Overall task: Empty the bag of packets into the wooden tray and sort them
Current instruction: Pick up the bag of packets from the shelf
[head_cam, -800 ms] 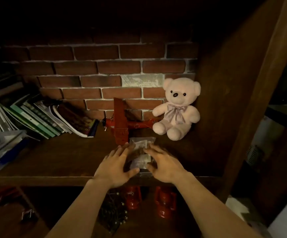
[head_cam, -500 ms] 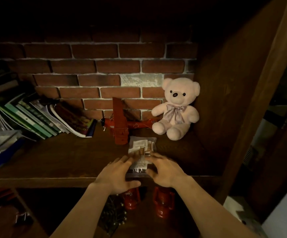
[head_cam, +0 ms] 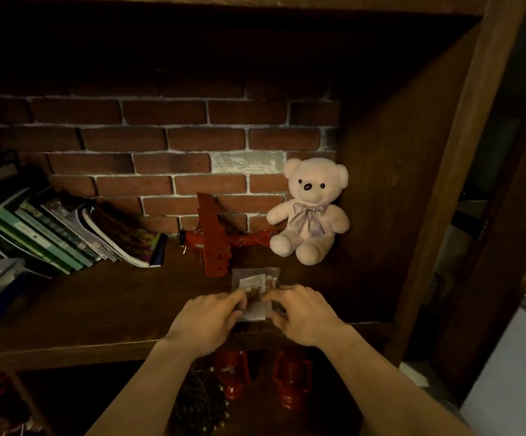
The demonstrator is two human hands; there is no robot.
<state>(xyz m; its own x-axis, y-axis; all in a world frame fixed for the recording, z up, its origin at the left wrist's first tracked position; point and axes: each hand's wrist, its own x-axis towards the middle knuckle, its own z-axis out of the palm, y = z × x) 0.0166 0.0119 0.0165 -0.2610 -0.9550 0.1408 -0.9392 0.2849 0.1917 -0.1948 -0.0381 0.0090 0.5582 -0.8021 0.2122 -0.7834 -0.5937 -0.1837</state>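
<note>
here the bag of packets [head_cam: 257, 291] lies on the shelf [head_cam: 98, 309], grasped between both hands [head_cam: 206, 319] [head_cam: 302, 313]

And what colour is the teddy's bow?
The bow on the teddy bear looks pale lilac-grey, shiny like satin; head view.

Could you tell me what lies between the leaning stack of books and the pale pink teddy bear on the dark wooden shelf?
In the head view, a red model biplane stands between the books and the teddy bear.
</note>
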